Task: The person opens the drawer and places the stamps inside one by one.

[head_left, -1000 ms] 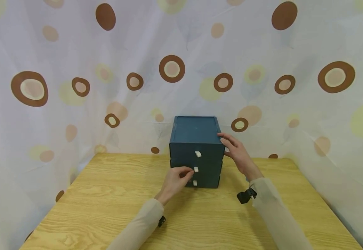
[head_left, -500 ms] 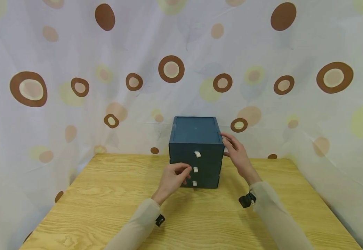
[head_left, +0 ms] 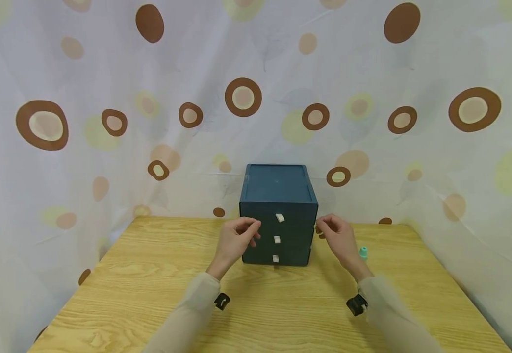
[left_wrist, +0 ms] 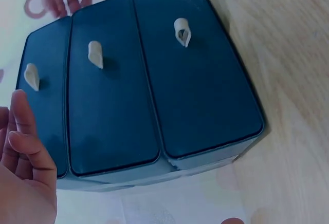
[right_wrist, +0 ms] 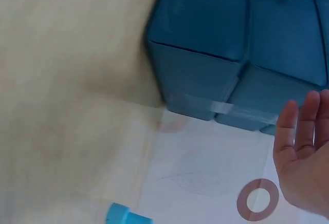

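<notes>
A dark blue three-drawer box point(head_left: 279, 184) stands at the back of the table, its drawers pushed in. Each drawer front carries a small white loop pull; the middle pull point(head_left: 276, 239) sits between an upper pull point(head_left: 280, 217) and a lower pull point(head_left: 275, 258). My left hand point(head_left: 231, 241) hovers before the left part of the drawer fronts, fingers loosely bent around nothing. At the box's right side my right hand point(head_left: 339, 240) is raised, also holding nothing. The left wrist view shows all three loop pulls beyond my left fingers point(left_wrist: 32, 152).
A small turquoise object with a cap-like top point(head_left: 363, 252) stands on the table, right of the right wrist; its lower part is hidden. The wooden table point(head_left: 150, 274) meets a white curtain point(head_left: 194, 59) with brown circles at the back and sides.
My left hand has left the middle pull and drawn back to the left. My right hand has come off the box's upper right edge and lowered. The turquoise object now shows.
</notes>
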